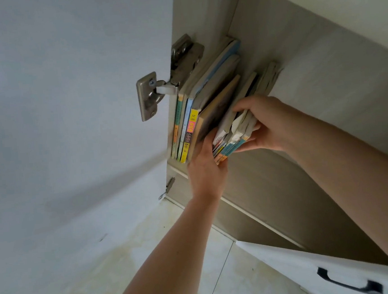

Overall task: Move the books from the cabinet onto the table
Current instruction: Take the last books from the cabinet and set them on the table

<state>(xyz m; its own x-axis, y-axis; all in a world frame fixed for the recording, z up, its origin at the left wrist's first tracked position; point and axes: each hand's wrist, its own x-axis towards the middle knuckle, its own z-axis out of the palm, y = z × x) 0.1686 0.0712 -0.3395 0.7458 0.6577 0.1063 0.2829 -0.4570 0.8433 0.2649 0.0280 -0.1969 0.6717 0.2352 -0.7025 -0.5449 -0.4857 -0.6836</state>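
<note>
Two bare forearms reach up from the bottom of the view into an open cabinet (322, 70). Nearest, at the lower right, sits a white door or drawer front with a black handle (351, 284). Farther in, the left hand (208, 169) lies flat, fingers straight, against the right side of a standing row of books (196, 104), apparently to keep them from toppling. This row leans against the cabinet's left wall, by the front edge of the shelf. Just beside it, the right hand (268, 124) curls thumb and fingers around a worn bundle of thin books (236, 131), tilted away from the row, likely ready to pull out. Beyond, a metal hinge (170, 78) joins the open door (66, 87) to the cabinet. No table is visible.
</note>
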